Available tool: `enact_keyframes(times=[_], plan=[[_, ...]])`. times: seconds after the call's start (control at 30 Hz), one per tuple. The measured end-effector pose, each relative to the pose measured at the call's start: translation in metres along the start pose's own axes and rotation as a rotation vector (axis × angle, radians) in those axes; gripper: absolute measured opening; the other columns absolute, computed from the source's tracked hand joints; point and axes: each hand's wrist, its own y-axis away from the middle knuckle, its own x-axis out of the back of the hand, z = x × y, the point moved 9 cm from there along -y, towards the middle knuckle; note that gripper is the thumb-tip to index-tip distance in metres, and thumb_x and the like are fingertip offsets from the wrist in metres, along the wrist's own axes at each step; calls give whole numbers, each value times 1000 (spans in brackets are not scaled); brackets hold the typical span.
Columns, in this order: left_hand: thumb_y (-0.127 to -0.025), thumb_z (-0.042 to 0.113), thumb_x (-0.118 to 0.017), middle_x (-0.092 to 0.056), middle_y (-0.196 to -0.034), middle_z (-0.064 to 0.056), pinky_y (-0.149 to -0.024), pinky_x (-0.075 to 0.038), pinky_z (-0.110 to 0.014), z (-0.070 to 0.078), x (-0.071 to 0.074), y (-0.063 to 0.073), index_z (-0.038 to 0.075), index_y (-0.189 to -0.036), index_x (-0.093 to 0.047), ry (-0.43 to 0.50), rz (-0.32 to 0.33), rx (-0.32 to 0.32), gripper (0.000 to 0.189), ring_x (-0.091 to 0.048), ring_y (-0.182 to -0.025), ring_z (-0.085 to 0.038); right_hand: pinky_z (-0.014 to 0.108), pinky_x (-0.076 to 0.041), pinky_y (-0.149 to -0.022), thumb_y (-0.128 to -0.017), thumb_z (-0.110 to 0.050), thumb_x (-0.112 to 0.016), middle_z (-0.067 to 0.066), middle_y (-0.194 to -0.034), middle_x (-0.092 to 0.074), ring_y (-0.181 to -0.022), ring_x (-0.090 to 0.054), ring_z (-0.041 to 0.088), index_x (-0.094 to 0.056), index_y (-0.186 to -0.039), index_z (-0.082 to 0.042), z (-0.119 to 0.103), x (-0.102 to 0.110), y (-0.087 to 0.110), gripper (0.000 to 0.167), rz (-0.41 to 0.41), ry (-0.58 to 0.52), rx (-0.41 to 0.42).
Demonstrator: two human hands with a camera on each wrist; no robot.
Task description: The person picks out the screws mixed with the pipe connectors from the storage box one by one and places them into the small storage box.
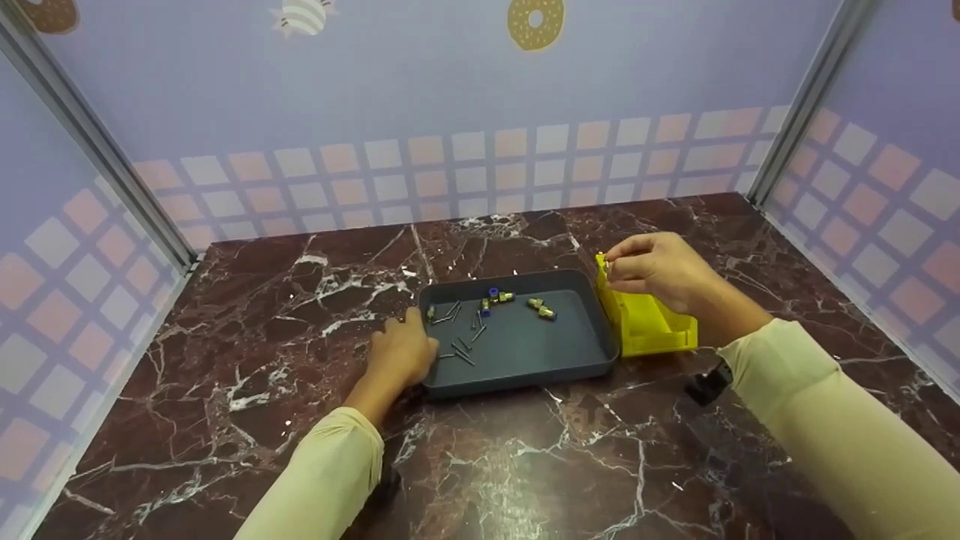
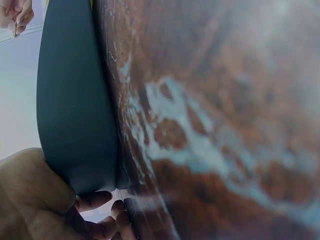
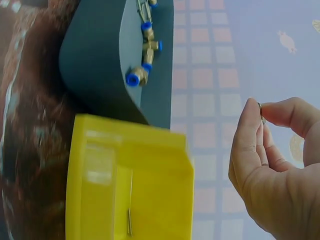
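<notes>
In the head view my left hand (image 1: pixel 403 351) grips the left side of a dark grey tray (image 1: pixel 540 352). The left wrist view shows its fingers (image 2: pixel 102 229) at the tray's outer wall (image 2: pixel 75 100). My right hand (image 1: pixel 656 268) is raised over a yellow bin (image 1: pixel 660 345) on the tray's right. Its thumb and fingertips pinch a small metal piece (image 3: pixel 261 112), mostly hidden by the fingers. One thin metal screw (image 3: pixel 129 222) lies inside the bin. Several screws (image 1: pixel 463 354) are scattered along the tray's left part, and brass push-in fittings (image 1: pixel 541 308) with blue collars lie farther back.
Tray and bin stand side by side on a dark red marbled table (image 1: pixel 525 465). Patterned panels (image 1: pixel 450 90) enclose it at the back and both sides, with metal posts (image 1: pixel 806 97) at the back corners.
</notes>
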Motion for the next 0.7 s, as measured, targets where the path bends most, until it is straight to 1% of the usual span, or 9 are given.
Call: enact_keyframes(times=[0.13, 0.27, 0.4, 0.57, 0.7], plan=[[-97, 28, -55, -50, -137, -36, -105, -42, -59, 1, 0, 0, 2, -146, -39, 1, 1, -8, 57, -51, -122, -55, 31, -58, -92, -94, 0, -63, 10, -106, -59, -93, -66, 17, -55, -117, 10, 1, 12, 2, 27, 10, -10, 1], [-97, 28, -55, -49, -139, -35, -105, -42, -59, 0, -1, 0, 3, -146, -38, 10, -10, 4, 57, -50, -123, -56, 35, -57, -95, -95, -1, -63, 11, -108, -60, -95, -68, 19, -54, -119, 9, 6, 25, 2, 28, 15, -1, -12], [-99, 29, -55, -48, -140, -35, -105, -42, -59, 0, -1, 1, 4, -148, -37, 14, -20, 21, 58, -50, -124, -56, 33, -56, -96, -97, -3, -62, 9, -108, -62, -95, -71, 17, -54, -121, 9, 13, 38, 2, 28, 12, 27, -30], [-99, 30, -55, -48, -140, -35, -106, -42, -59, -1, -1, 1, 5, -150, -36, 9, -26, 33, 60, -50, -125, -56, 33, -57, -94, -97, -5, -65, 6, -106, -65, -91, -73, 15, -55, -124, 8, 21, 54, 1, 31, 50, 44, -67], [-99, 29, -54, -48, -141, -35, -106, -42, -59, 1, 0, 1, 5, -151, -36, -2, -23, 27, 61, -50, -125, -56, 32, -58, -92, -96, -10, -69, 6, -109, -66, -93, -74, 14, -56, -129, 5, 26, 64, 0, 38, 74, 122, -90]])
